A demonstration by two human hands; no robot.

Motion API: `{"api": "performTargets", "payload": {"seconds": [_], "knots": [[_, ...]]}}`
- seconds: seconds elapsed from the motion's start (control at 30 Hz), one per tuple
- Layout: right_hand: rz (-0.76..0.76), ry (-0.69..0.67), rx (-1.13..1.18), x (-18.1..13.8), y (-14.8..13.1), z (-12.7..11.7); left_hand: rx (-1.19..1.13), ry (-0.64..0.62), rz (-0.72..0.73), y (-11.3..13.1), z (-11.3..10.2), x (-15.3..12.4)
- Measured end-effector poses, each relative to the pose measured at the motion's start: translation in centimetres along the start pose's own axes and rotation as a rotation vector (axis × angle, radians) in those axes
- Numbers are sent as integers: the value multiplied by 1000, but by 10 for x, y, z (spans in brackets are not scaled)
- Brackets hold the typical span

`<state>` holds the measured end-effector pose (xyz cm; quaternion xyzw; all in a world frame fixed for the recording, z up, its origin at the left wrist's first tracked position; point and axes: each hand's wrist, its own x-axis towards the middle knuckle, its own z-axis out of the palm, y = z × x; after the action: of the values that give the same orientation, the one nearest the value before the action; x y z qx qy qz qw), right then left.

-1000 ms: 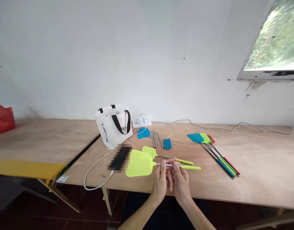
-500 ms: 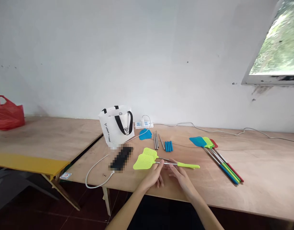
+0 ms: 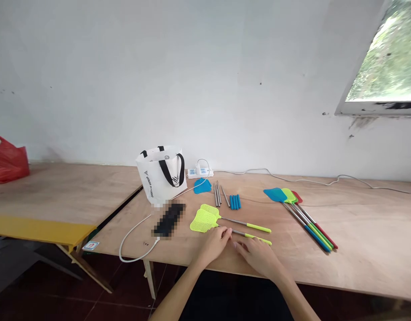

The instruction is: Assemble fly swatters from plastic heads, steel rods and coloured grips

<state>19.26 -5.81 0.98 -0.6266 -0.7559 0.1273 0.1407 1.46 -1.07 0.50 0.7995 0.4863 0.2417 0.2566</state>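
Note:
Two yellow-green fly swatters lie side by side on the wooden table, the nearer swatter [image 3: 203, 221] partly overlapping the farther swatter [image 3: 210, 210]. Each has a perforated head, a metal rod and a yellow-green grip. My left hand [image 3: 216, 241] is closed over the nearer swatter's rod, close to its head. Beside that swatter's grip rests my right hand [image 3: 259, 255], palm down, thumb apart, its fingertips touching or very near the grip and partly hidden. Behind them are several metal tubes [image 3: 217, 195], several blue grips [image 3: 235, 202] and blue swatter heads [image 3: 202, 186].
Assembled swatters [image 3: 309, 221] in several colours lie together at the right. On the left stand a white bag [image 3: 158, 178] and a blurred dark device [image 3: 169, 220] with a white cable. A power strip [image 3: 200, 172] sits by the wall. The table's front edge runs beneath my forearms.
The nearer swatter has gone from being held up in both hands to lying on the table beside the other one. My right hand has loosened and come down. The view has shifted slightly.

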Motion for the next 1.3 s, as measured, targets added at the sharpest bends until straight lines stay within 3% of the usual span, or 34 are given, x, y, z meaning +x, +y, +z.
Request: {"api": "performTargets", "payload": {"seconds": [0.17, 0.27, 0.6, 0.83, 1.2, 1.3], "knots": [[81, 250, -185, 15, 1, 26, 154, 25, 73, -2, 5, -8], [44, 353, -230, 19, 3, 36, 207, 26, 81, 2, 5, -9], [-57, 355, -283, 15, 4, 41, 224, 55, 144, 5, 7, -9], [-20, 547, -325, 12, 11, 46, 222, 57, 173, 6, 8, -9], [-307, 382, -200, 27, 45, 50, 270, 31, 148, 6, 6, -10], [-308, 415, -227, 25, 48, 44, 268, 19, 146, 7, 6, -10]]}}
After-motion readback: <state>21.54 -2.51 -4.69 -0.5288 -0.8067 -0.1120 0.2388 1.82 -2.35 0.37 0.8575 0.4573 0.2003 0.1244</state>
